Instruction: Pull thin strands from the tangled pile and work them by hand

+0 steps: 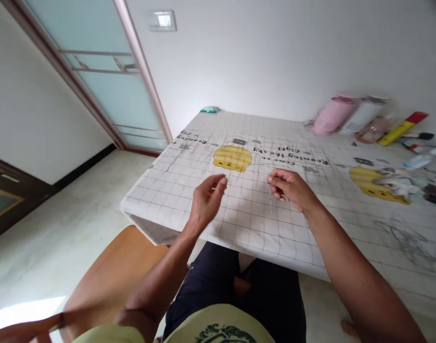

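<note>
My right hand (289, 188) is above the checked tablecloth (239, 214), thumb and forefinger pinched together. From that pinch hangs a thin, pale strand (271, 202), like a fine thread or chain; its exact kind is too small to tell. To its left, my left hand (207, 200) hovers over the cloth near the front edge, fingers curled and thumb tip close against the forefinger. Whatever it may hold is too small to make out. Between and beyond both hands lies a printed yellow bear (232, 158) on the cloth.
A loose tangle of thin dark strands (410, 243) lies at right. Near it are a crumpled cloth (400, 183) and a clear bottle (423, 158). A pink cylinder (334, 114) and a yellow-red box (403, 128) stand by the wall. A wooden chair (110, 267) sits at left.
</note>
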`<state>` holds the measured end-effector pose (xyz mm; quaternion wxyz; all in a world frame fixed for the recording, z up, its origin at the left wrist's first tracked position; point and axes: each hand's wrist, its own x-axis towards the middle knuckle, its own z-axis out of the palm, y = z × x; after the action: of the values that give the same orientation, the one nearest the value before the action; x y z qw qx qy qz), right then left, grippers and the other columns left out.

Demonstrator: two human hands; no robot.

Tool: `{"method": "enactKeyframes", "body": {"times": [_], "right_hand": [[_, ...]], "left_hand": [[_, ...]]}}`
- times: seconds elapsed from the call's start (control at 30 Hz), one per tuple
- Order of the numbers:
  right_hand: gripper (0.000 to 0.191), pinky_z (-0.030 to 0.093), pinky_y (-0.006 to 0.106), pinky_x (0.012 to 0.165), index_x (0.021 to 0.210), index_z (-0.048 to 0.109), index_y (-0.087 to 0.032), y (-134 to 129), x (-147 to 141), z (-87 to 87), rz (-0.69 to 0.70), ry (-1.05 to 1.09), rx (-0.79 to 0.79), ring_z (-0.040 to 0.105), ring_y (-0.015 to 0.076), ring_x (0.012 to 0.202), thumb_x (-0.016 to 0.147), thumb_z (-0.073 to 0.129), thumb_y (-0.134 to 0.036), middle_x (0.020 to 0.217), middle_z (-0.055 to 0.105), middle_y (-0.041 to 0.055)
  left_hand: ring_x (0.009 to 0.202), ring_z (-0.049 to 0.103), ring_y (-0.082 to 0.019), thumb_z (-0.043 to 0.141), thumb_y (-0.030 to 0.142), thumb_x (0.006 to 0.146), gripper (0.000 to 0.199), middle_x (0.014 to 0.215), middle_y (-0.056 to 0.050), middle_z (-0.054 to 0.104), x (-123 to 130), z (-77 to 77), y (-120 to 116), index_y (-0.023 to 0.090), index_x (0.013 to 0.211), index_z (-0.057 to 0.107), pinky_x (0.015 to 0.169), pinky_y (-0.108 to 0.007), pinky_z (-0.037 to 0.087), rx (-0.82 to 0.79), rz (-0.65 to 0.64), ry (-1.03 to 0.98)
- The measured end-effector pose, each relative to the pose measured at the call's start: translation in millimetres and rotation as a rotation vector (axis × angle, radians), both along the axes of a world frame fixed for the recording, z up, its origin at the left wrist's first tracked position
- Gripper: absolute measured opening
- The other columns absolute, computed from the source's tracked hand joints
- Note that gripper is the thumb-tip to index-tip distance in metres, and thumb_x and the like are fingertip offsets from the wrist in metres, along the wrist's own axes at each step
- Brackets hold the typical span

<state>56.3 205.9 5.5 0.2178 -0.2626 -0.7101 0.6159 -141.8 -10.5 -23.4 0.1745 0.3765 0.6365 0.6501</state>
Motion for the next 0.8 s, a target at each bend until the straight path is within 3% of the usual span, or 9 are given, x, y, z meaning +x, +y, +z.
{"method": "enactKeyframes", "body": {"times": [0.17, 0.33, 0.6, 0.8], "right_hand": [[0.037, 0.033, 0.021, 0.037, 0.078, 0.067, -0.019, -34.0, -50.5, 0.9, 0.045, -0.024, -0.153, 0.051, 0.0102, 0.048, 0.081, 0.093, -0.045, 0.064, 0.059, -0.0001], [0.033, 0.032, 0.019, 0.036, 0.078, 0.065, -0.018, -70.2, -116.3, -12.8, 0.080, -0.050, -0.283, 0.051, 0.0089, 0.048, 0.079, 0.093, -0.037, 0.066, 0.059, -0.0008], [0.023, 0.035, 0.021, 0.036, 0.073, 0.061, -0.019, -122.5, -225.6, -34.5, 0.031, -0.050, -0.414, 0.052, 0.0103, 0.047, 0.091, 0.072, -0.010, 0.062, 0.060, 0.0001], [0.028, 0.037, 0.023, 0.038, 0.076, 0.055, -0.020, -133.7, -293.5, -38.9, -0.056, -0.092, -0.434, 0.052, 0.0104, 0.046, 0.091, 0.066, 0.000, 0.061, 0.060, -0.0010]], "left_hand": [[0.104, 0.077, -0.025, 0.071, 0.048, 0.109, 0.030, 0.119, -0.010, 0.082, 34.4, -26.5, -74.2, 0.025, 0.128, 0.078, 0.091, -0.042, 0.064, -0.047, 0.072, 0.072], [0.099, 0.077, -0.019, 0.065, 0.031, 0.112, 0.022, 0.116, -0.009, 0.080, 51.4, -40.6, -121.9, 0.022, 0.130, 0.074, 0.087, -0.036, 0.063, -0.008, 0.064, 0.169], [0.098, 0.075, -0.018, 0.064, 0.020, 0.110, 0.027, 0.116, -0.008, 0.078, 53.9, -59.2, -157.5, 0.023, 0.136, 0.069, 0.086, -0.033, 0.064, -0.025, 0.025, 0.204], [0.097, 0.074, -0.015, 0.063, 0.018, 0.110, 0.029, 0.114, -0.006, 0.077, 35.8, -64.5, -174.0, 0.024, 0.138, 0.068, 0.085, -0.030, 0.064, -0.024, 0.113, 0.214]]}}
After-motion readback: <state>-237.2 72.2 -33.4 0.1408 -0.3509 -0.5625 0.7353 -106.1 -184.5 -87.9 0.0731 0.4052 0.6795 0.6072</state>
